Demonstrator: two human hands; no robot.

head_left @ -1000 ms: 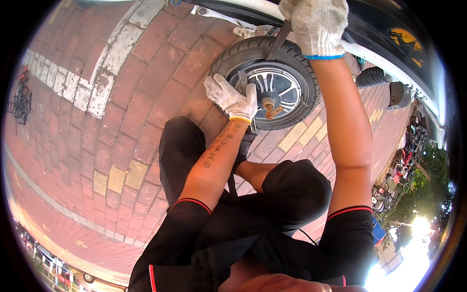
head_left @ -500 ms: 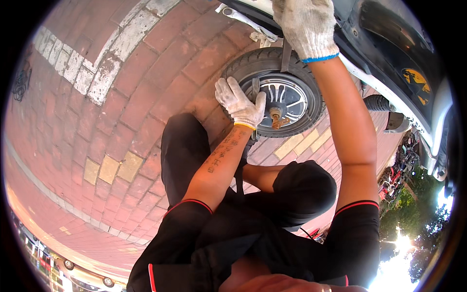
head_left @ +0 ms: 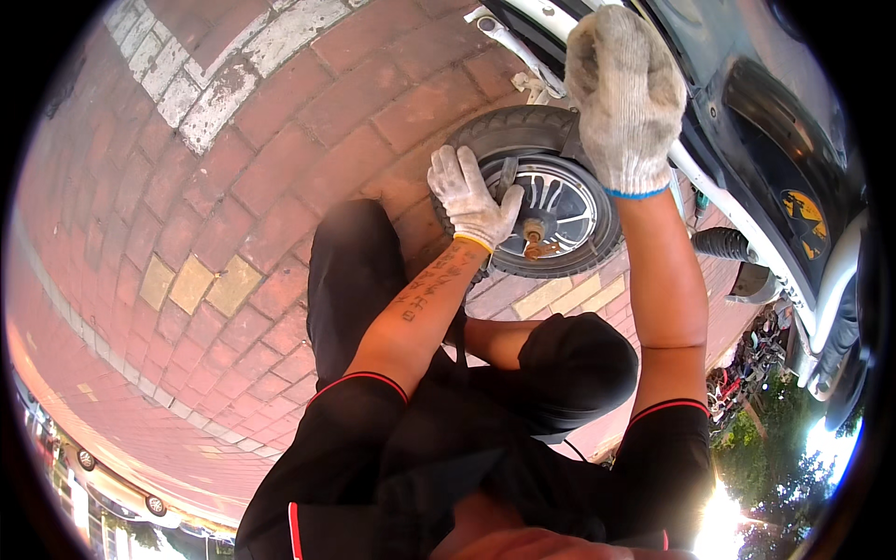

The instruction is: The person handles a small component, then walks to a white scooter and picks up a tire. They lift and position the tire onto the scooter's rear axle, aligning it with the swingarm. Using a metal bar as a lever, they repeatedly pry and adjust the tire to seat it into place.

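Observation:
A black tire [head_left: 516, 131] on a spoked wheel [head_left: 569, 191] lies by the scooter, with a rusty axle [head_left: 533, 231] sticking up from its hub. My left hand [head_left: 471, 198], in a whitish knit glove, rests on the tire's left side, fingers stretched and thumb apart. A flat metal tire lever [head_left: 509, 175] stands at the rim between its thumb and forefinger. Over the tire's far right side, my gloved right hand [head_left: 627, 98] is closed in a fist. Below it shows part of a second tire lever [head_left: 571, 142]; the fist hides the rest.
The scooter's body [head_left: 775, 131] fills the upper right, with a black spring [head_left: 721, 244] beneath. A wrench-like metal bar [head_left: 509, 39] sits beyond the tire. Red brick paving [head_left: 271, 187] spreads leftward. My bent knees flank the near side of the wheel.
My right fist has come lower and nearer, now covering more of the lever below it. My left hand stays on the tire, its fingers slightly more spread. The whole view has shifted a little.

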